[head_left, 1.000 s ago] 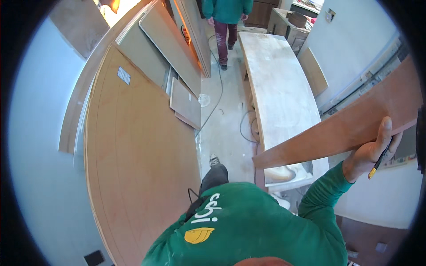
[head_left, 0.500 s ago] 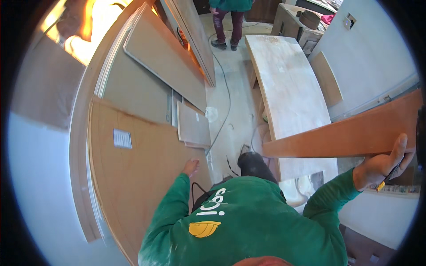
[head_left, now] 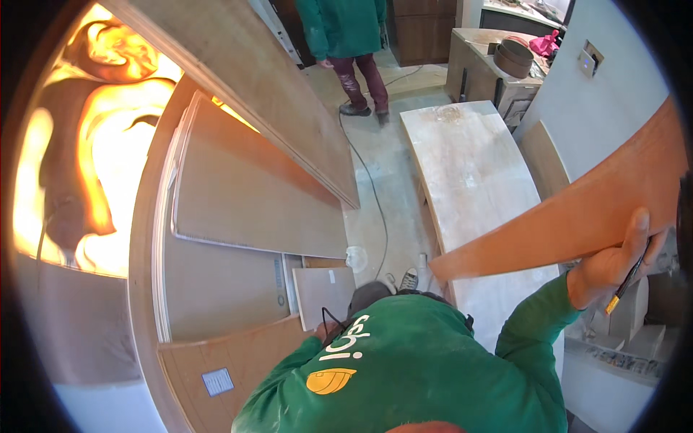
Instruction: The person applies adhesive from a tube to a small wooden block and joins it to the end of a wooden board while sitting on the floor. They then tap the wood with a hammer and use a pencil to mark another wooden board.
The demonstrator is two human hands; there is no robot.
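A long orange-brown wooden board [head_left: 556, 220] rises to the right, its far part passing over the pale workbench. My right hand [head_left: 610, 273] grips it near its wider end, from the lower edge. Between the same fingers sits a slim dark pencil-like tool [head_left: 622, 290] with a yellow end. My left hand [head_left: 322, 332] is low beside my body, near a thin black loop [head_left: 330, 316] and the leaning panels. Its fingers are mostly hidden, so their closing does not show.
Several wooden panels [head_left: 245, 195] lean along the left. The pale bench [head_left: 469, 155] stands to the right. A cable [head_left: 372, 180] runs across the floor toward a standing person [head_left: 346, 32] in a green top. A cabinet [head_left: 473, 65] with a round brown thing stands behind.
I have moved forward between the panels and the bench, with the board still in my right hand. My left hand has drawn closer to my body. The person ahead has shifted.
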